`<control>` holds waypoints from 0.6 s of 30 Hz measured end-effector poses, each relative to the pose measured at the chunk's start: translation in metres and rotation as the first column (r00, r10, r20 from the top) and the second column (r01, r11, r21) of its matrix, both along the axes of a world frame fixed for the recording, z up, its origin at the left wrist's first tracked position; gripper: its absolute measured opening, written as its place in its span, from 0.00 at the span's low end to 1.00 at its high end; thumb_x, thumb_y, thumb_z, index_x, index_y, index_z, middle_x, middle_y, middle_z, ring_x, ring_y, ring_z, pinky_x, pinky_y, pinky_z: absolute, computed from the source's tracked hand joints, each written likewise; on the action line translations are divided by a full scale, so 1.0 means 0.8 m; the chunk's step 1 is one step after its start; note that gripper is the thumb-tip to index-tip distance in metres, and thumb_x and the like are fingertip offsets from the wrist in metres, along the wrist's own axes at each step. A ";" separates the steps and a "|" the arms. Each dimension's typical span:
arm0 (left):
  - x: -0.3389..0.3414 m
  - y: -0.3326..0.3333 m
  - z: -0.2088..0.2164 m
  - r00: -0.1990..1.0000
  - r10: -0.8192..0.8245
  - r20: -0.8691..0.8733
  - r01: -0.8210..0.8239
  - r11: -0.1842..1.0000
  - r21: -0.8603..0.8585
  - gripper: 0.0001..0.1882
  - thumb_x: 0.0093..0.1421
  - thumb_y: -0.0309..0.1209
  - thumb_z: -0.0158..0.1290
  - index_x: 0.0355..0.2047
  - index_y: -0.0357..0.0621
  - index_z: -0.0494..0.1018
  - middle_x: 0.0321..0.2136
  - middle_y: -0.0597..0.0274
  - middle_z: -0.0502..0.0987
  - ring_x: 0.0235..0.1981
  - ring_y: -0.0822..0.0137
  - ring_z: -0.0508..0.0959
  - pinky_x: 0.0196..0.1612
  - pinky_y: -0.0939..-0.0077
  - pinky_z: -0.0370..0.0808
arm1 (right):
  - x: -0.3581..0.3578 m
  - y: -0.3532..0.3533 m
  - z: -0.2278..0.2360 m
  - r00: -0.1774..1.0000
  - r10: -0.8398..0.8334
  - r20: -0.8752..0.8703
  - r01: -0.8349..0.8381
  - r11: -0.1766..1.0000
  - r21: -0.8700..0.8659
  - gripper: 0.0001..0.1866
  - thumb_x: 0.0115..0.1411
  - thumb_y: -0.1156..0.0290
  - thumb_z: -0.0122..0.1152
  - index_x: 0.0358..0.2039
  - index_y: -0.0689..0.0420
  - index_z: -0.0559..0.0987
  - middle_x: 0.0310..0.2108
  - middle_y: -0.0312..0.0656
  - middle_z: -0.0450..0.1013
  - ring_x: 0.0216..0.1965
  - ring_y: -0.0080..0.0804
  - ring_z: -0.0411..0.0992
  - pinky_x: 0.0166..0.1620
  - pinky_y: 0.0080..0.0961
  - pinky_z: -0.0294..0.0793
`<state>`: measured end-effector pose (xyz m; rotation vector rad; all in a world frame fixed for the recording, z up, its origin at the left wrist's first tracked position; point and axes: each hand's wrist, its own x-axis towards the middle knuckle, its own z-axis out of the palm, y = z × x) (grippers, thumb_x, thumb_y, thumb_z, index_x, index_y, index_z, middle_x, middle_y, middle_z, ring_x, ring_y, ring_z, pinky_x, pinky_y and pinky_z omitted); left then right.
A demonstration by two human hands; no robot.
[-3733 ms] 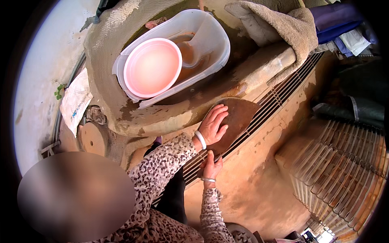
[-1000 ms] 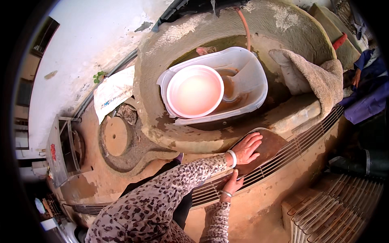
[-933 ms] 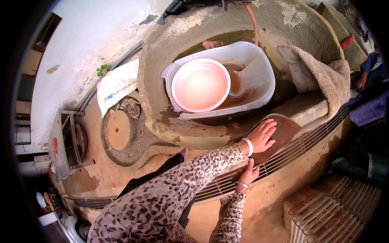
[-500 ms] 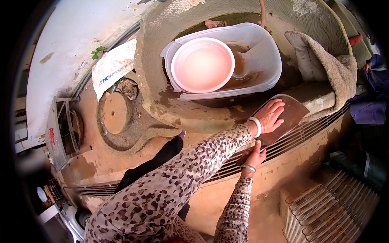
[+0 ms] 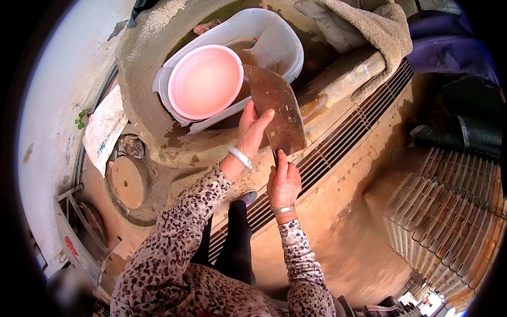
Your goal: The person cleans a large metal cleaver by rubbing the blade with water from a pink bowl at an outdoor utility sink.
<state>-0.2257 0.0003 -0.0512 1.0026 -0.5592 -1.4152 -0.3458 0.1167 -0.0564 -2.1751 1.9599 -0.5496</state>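
Note:
A broad, brown-stained cleaver [image 5: 284,113] is held between my two hands, over the near rim of a stone trough. My right hand [image 5: 284,184] is closed around its handle, most of which the fingers hide. My left hand [image 5: 252,131] has the blade's left edge between thumb and fingers, with the thumb lying on its upper face. Left of the blade, a pink basin [image 5: 175,79] with cloudy liquid sits inside a translucent plastic tub [image 5: 293,50]. The blade's far corner overlaps the basin's right side in view.
The stone trough [image 5: 138,61] surrounds the tub, with a beige cloth [image 5: 369,26] draped over its right end. A floor grate [image 5: 338,145] runs alongside. A round millstone [image 5: 128,182] lies at left, near a white sack [image 5: 105,129]. A wire rack [image 5: 449,211] stands at right.
My view has shifted right. The cleaver now rises more upright beside the pink basin. My left hand has gone from lying flat on the blade to pinching its left edge.

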 end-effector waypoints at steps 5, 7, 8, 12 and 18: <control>0.033 0.002 -0.073 0.990 -0.123 0.065 0.102 0.958 0.270 0.20 0.63 0.22 0.50 0.55 0.37 0.65 0.52 0.56 0.72 0.53 0.69 0.71 0.60 0.70 0.65 | 0.007 0.008 -0.031 0.981 -0.157 0.110 0.107 0.925 0.366 0.50 0.52 0.72 0.64 0.71 0.49 0.47 0.40 0.51 0.76 0.32 0.49 0.77 0.33 0.42 0.78; 0.046 -0.004 -0.071 0.880 -0.356 0.314 0.161 0.846 0.508 0.21 0.62 0.24 0.52 0.56 0.34 0.65 0.54 0.51 0.71 0.55 0.62 0.70 0.61 0.65 0.64 | 0.003 0.012 -0.050 0.979 -0.186 0.086 0.129 0.886 0.444 0.52 0.52 0.71 0.64 0.72 0.49 0.43 0.36 0.50 0.78 0.29 0.48 0.77 0.30 0.42 0.77; 0.041 0.000 -0.070 0.702 -0.305 0.644 0.088 0.934 0.346 0.23 0.62 0.25 0.53 0.56 0.33 0.64 0.55 0.47 0.69 0.56 0.58 0.68 0.62 0.62 0.63 | -0.002 0.018 -0.063 0.983 -0.175 0.047 0.133 0.873 0.469 0.52 0.52 0.71 0.64 0.72 0.49 0.42 0.35 0.49 0.78 0.28 0.48 0.77 0.29 0.42 0.77; 0.025 0.010 -0.072 0.046 0.047 0.998 0.385 0.921 -0.061 0.32 0.59 0.32 0.56 0.60 0.29 0.59 0.63 0.40 0.58 0.65 0.41 0.57 0.67 0.49 0.56 | 0.007 0.043 -0.089 0.988 -0.155 0.024 0.127 0.877 0.463 0.54 0.52 0.70 0.64 0.73 0.48 0.40 0.32 0.47 0.79 0.26 0.46 0.77 0.26 0.40 0.75; -0.005 0.079 -0.103 -0.038 -0.089 0.995 0.605 0.790 0.094 0.46 0.58 0.37 0.59 0.69 0.32 0.47 0.71 0.42 0.44 0.72 0.43 0.42 0.71 0.47 0.42 | 0.019 0.119 -0.088 0.965 -0.248 0.085 0.181 0.867 0.464 0.55 0.50 0.69 0.66 0.72 0.55 0.42 0.29 0.53 0.78 0.21 0.48 0.76 0.23 0.39 0.74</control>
